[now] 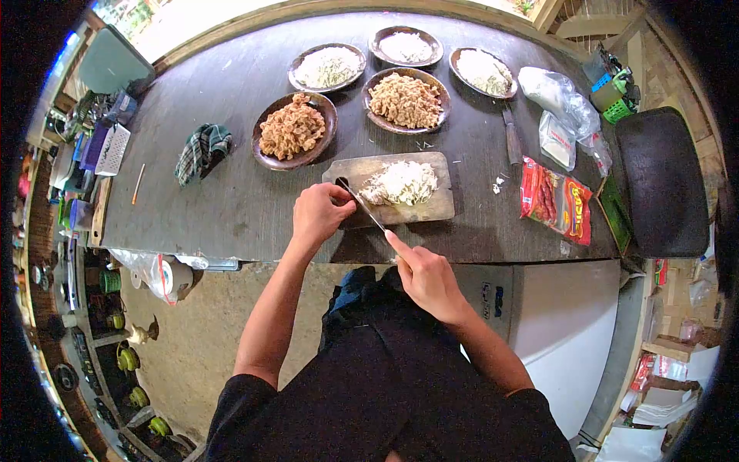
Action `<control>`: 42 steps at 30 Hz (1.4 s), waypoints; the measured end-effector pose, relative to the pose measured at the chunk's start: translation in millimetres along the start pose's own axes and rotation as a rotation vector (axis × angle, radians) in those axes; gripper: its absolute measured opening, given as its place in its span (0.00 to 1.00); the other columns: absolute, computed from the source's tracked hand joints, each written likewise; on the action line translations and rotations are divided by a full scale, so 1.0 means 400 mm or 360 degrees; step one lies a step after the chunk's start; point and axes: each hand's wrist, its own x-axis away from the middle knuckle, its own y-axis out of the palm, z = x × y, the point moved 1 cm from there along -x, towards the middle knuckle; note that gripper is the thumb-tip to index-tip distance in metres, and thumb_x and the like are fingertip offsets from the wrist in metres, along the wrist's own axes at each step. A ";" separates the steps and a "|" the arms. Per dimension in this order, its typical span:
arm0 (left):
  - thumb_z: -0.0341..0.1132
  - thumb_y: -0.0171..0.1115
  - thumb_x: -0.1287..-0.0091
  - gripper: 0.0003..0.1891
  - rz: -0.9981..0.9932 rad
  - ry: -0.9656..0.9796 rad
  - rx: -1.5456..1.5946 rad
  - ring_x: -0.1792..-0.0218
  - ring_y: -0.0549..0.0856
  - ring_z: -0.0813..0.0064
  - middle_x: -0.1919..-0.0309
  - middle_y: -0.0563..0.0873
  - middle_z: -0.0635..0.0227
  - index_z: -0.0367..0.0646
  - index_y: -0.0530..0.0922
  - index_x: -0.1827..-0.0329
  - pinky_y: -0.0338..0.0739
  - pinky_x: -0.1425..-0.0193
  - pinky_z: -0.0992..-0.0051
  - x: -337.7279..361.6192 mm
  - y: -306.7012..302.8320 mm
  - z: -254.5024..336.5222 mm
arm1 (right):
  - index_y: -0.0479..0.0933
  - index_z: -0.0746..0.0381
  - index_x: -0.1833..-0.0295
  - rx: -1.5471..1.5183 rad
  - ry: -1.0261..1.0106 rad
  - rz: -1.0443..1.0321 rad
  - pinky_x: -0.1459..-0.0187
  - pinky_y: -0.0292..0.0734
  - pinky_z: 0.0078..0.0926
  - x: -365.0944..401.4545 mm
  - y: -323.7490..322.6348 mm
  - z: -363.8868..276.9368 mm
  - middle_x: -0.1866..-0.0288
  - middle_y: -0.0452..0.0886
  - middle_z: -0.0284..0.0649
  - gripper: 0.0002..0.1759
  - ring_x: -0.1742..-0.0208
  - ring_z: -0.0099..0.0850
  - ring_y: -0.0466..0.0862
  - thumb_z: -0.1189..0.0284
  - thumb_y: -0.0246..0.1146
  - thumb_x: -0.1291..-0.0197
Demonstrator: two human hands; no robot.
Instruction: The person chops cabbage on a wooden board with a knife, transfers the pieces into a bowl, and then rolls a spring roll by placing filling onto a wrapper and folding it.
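Observation:
A wooden cutting board (431,209) lies near the front edge of a dark counter (231,192), with a heap of shredded pale vegetable (402,183) on it. My right hand (427,277) grips a knife (362,205) whose blade reaches across the board's left part to the shreds. My left hand (319,213) is curled at the board's left end, fingers against the blade's tip; whether it holds anything is hidden.
Behind the board stand two brown bowls of fried pieces (292,129) (406,100) and three bowls of pale shreds (328,67). A checked cloth (202,150) lies left, a red snack packet (556,199) and plastic bags (566,104) right, a second knife (511,135) beside them.

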 end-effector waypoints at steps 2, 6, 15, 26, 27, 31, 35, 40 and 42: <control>0.43 0.75 0.42 0.11 -0.0016 -0.0014 0.0002 0.63 0.92 0.59 0.66 0.93 0.62 0.48 0.93 0.62 0.85 0.54 0.63 -0.001 0.000 0.001 | 0.69 0.51 0.20 0.0064 0.0009 0.0001 0.68 0.83 0.50 -0.004 0.006 -0.004 0.72 0.80 0.49 0.33 0.74 0.51 0.84 0.74 0.62 0.30; 0.43 0.75 0.42 0.11 0.0010 0.0045 0.0005 0.64 0.92 0.59 0.66 0.93 0.62 0.48 0.93 0.61 0.85 0.55 0.63 0.003 -0.002 0.007 | 0.70 0.51 0.21 0.0163 0.0011 0.0043 0.71 0.82 0.50 -0.018 0.020 -0.010 0.72 0.79 0.49 0.32 0.76 0.51 0.83 0.73 0.62 0.29; 0.44 0.74 0.42 0.12 0.0069 -0.0028 0.0059 0.62 0.92 0.59 0.65 0.93 0.63 0.48 0.92 0.61 0.85 0.53 0.63 0.019 0.011 0.005 | 0.69 0.51 0.20 -0.0017 -0.0034 0.0088 0.69 0.81 0.49 -0.002 0.013 0.009 0.74 0.77 0.48 0.32 0.74 0.50 0.82 0.72 0.63 0.29; 0.45 0.74 0.41 0.12 0.0053 -0.0032 -0.0019 0.62 0.92 0.60 0.65 0.93 0.63 0.49 0.93 0.61 0.84 0.54 0.63 0.023 -0.008 0.025 | 0.70 0.51 0.20 0.0100 0.0040 0.0036 0.70 0.81 0.49 -0.009 0.030 -0.013 0.73 0.78 0.48 0.33 0.75 0.49 0.83 0.74 0.63 0.30; 0.45 0.74 0.41 0.12 0.0053 -0.0028 -0.0018 0.62 0.92 0.60 0.65 0.93 0.63 0.49 0.93 0.61 0.84 0.54 0.63 0.021 -0.007 0.025 | 0.71 0.49 0.21 0.0122 0.0067 0.0056 0.70 0.80 0.48 -0.011 0.031 -0.016 0.73 0.78 0.48 0.32 0.75 0.49 0.82 0.75 0.64 0.30; 0.45 0.74 0.40 0.12 0.0001 -0.0070 -0.0041 0.63 0.92 0.61 0.65 0.93 0.64 0.49 0.93 0.61 0.84 0.55 0.64 0.016 -0.010 0.024 | 0.71 0.50 0.21 0.0152 0.0062 0.0055 0.69 0.79 0.49 -0.017 0.031 -0.011 0.73 0.78 0.48 0.32 0.74 0.49 0.82 0.74 0.64 0.30; 0.44 0.74 0.40 0.12 0.0085 0.0065 -0.0058 0.64 0.92 0.61 0.65 0.93 0.64 0.48 0.93 0.61 0.84 0.56 0.64 0.021 -0.001 0.020 | 0.69 0.52 0.20 0.0084 0.0020 0.0085 0.70 0.82 0.50 -0.003 0.022 0.004 0.73 0.79 0.49 0.32 0.74 0.51 0.84 0.73 0.62 0.29; 0.43 0.73 0.41 0.11 0.0095 0.0053 -0.0052 0.65 0.92 0.60 0.66 0.93 0.62 0.47 0.92 0.62 0.84 0.56 0.64 0.024 0.004 0.022 | 0.69 0.52 0.20 -0.0031 0.0018 0.0041 0.68 0.81 0.51 0.010 0.017 -0.004 0.74 0.78 0.50 0.32 0.73 0.51 0.83 0.74 0.62 0.29; 0.42 0.73 0.41 0.11 0.0105 0.0055 -0.0053 0.64 0.92 0.60 0.66 0.93 0.62 0.47 0.92 0.62 0.84 0.56 0.64 0.025 0.002 0.022 | 0.68 0.51 0.19 -0.0090 -0.0003 0.0066 0.67 0.81 0.51 0.008 0.023 -0.005 0.74 0.77 0.50 0.33 0.73 0.51 0.82 0.75 0.62 0.29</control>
